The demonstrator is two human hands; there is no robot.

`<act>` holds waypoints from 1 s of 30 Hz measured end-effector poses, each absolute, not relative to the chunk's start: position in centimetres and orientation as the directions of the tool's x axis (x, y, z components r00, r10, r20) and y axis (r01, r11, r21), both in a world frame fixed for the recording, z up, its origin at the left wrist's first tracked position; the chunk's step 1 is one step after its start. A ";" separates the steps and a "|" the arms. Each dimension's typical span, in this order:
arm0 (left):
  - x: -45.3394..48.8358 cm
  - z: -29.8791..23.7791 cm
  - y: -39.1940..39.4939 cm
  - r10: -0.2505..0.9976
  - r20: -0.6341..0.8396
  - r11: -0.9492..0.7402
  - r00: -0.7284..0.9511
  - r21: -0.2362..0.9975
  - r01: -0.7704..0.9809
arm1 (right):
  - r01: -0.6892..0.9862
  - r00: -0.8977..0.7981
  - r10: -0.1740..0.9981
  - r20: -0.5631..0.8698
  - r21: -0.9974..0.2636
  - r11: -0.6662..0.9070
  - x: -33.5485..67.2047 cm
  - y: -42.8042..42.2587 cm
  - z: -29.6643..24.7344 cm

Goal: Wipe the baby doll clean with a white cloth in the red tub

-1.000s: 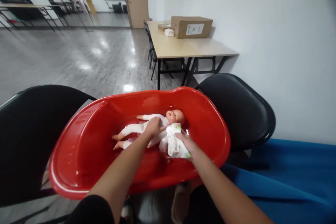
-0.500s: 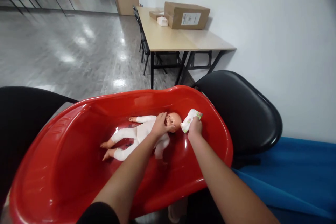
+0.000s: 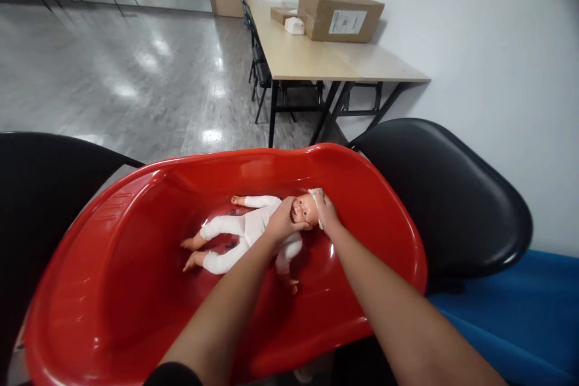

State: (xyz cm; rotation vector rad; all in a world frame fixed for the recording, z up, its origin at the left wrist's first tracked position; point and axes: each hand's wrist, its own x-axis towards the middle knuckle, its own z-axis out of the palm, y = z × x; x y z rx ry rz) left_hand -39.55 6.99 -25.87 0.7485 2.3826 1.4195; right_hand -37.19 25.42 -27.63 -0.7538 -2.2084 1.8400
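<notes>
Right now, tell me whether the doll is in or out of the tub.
In. The doll lies face-up on the floor of the red tub, below its rim.

Bald baby doll [image 3: 246, 230], white suit, lies face-up mid-tub in the red tub [image 3: 136, 265], head to the right. Small white cloth [image 3: 315, 195] pressed against its crown.
</notes>
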 end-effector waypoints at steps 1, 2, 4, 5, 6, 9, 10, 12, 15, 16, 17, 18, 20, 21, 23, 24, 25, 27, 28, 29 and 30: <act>-39.5 -26.0 6.9 0.548 0.020 0.387 -0.836 0.880 0.275 | 0.310 -0.829 0.497 -0.257 -0.950 0.026 -37.4 25.6 -27.9; -39.4 -26.1 6.8 0.545 0.010 0.384 -0.838 0.886 0.260 | 0.358 -0.795 0.503 -0.338 -0.932 -0.060 -37.7 25.9 -28.1; -39.4 -26.4 6.7 0.542 -0.006 0.375 -0.841 0.897 0.235 | 0.449 -0.740 0.474 -0.477 -0.875 -0.178 -38.1 26.2 -28.3; -39.4 -26.5 6.7 0.537 -0.011 0.373 -0.843 0.900 0.226 | 0.480 -0.732 0.451 -0.511 -0.856 -0.190 -38.4 26.4 -28.3; -39.5 -26.7 6.7 0.532 -0.015 0.372 -0.847 0.902 0.218 | 0.489 -0.741 0.434 -0.512 -0.855 -0.172 -38.6 26.5 -28.3; -39.7 -27.3 6.7 0.515 -0.022 0.376 -0.857 0.904 0.202 | 0.392 -0.846 0.398 -0.355 -0.920 0.013 -39.1 26.6 -28.1; -39.7 -27.4 6.8 0.519 -0.023 0.375 -0.854 0.904 0.204 | 0.336 -0.882 0.379 -0.280 -0.938 0.090 -39.2 26.5 -28.0; -39.8 -27.6 6.8 0.531 -0.017 0.371 -0.847 0.903 0.214 | 0.213 -0.940 0.314 -0.130 -0.945 0.246 -39.3 26.3 -27.7; -39.8 -27.6 7.0 0.525 -0.003 0.369 -0.851 0.902 0.224 | 0.046 -0.977 0.202 0.068 -0.859 0.510 -39.0 25.9 -27.0; -39.8 -27.5 7.0 0.522 -0.004 0.369 -0.853 0.903 0.222 | 0.013 -0.978 0.176 0.113 -0.807 0.591 -38.9 25.7 -26.9; -39.8 -27.4 7.0 0.521 -0.009 0.369 -0.853 0.904 0.216 | -0.005 -0.977 0.158 0.143 -0.756 0.655 -38.7 25.5 -26.8; -39.8 -27.4 7.1 0.522 -0.017 0.370 -0.853 0.905 0.209 | -0.011 -0.975 0.151 0.164 -0.714 0.700 -38.5 25.3 -26.7; -39.7 -27.3 7.1 0.523 -0.031 0.372 -0.852 0.908 0.195 | -0.015 -0.971 0.146 0.190 -0.658 0.753 -38.1 25.0 -26.7; -39.7 -27.3 7.2 0.520 -0.033 0.373 -0.854 0.908 0.192 | -0.012 -0.969 0.149 0.198 -0.639 0.769 -37.9 24.9 -26.7; -39.7 -27.3 7.2 0.511 -0.025 0.376 -0.859 0.906 0.197 | 0.006 -0.966 0.163 0.202 -0.612 0.791 -37.5 24.6 -26.8; -39.7 -27.4 7.2 0.508 -0.017 0.374 -0.861 0.905 0.204 | 0.017 -0.964 0.174 0.201 -0.605 0.796 -37.3 24.5 -26.9; -39.6 -27.4 7.2 0.508 -0.006 0.370 -0.861 0.905 0.212 | 0.028 -0.962 0.185 0.202 -0.600 0.799 -37.1 24.3 -26.9; -39.5 -27.5 7.1 0.511 0.014 0.357 -0.860 0.906 0.227 | 0.046 -0.954 0.213 0.210 -0.600 0.799 -36.7 24.1 -27.0; -39.5 -27.5 7.1 0.510 0.016 0.354 -0.860 0.907 0.227 | 0.054 -0.948 0.230 0.218 -0.603 0.796 -36.5 24.0 -27.1; -39.5 -27.5 7.1 0.508 0.014 0.355 -0.861 0.908 0.224 | 0.064 -0.941 0.250 0.227 -0.609 0.791 -36.3 23.8 -27.1; -39.5 -27.5 7.1 0.505 0.007 0.359 -0.863 0.907 0.218 | 0.076 -0.933 0.274 0.232 -0.616 0.784 -36.2 23.7 -27.2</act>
